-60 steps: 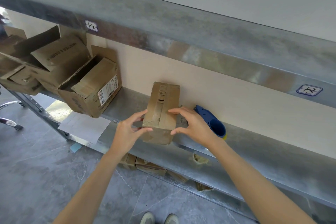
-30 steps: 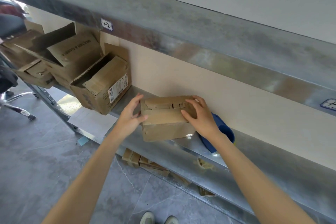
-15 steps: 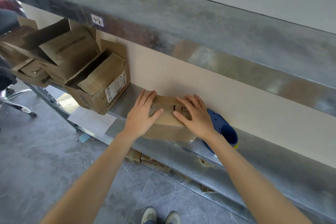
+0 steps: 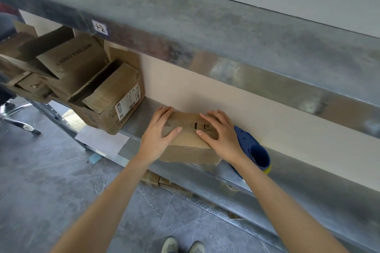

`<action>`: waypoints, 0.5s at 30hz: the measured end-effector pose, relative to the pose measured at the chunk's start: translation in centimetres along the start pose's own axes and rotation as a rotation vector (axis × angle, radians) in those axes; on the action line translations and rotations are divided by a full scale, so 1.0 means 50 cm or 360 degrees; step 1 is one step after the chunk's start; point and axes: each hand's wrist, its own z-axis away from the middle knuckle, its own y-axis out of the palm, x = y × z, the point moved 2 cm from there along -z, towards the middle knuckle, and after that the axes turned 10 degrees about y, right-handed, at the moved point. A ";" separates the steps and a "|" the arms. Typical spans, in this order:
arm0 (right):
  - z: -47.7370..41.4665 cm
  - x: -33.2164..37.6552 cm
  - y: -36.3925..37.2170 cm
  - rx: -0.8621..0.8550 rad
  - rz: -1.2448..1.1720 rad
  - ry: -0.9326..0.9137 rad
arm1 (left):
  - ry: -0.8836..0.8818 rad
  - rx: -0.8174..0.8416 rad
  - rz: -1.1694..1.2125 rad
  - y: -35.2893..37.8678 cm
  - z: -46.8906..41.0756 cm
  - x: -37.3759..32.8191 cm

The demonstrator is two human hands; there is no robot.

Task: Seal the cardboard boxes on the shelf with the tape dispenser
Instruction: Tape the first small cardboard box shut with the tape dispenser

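Cardboard box [image 4: 191, 153], upright two seconds ago, now lies flat on shelf [image 4: 135, 121], frame centre. Left hand [image 4: 158, 135] and right hand [image 4: 223, 135] press its top, fingers [image 4: 207, 119] straight.

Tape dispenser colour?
Tape dispenser is blue, with a yellow bit at its near end; head view.

One wide-angle camera on the person's head looks forward and down, close to the shelf [image 4: 308, 187], which slants from 9 to 4 o'clock. The left hand [image 4: 158, 131] and right hand [image 4: 222, 135] sit mid-frame, reaching in from 6 o'clock above the tiled floor [image 4: 41, 201].
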 end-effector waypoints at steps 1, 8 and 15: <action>-0.001 -0.003 0.001 -0.0019 -0.0116 0.0027 | 0.0022 -0.0010 0.0010 0.000 -0.001 0.003; 0.001 -0.009 0.003 -0.0114 -0.0311 0.0074 | 0.0068 -0.0100 0.0063 0.008 -0.004 0.002; 0.005 -0.005 0.006 -0.0159 -0.0285 0.0129 | 0.0012 -0.0144 0.0175 0.012 0.003 0.004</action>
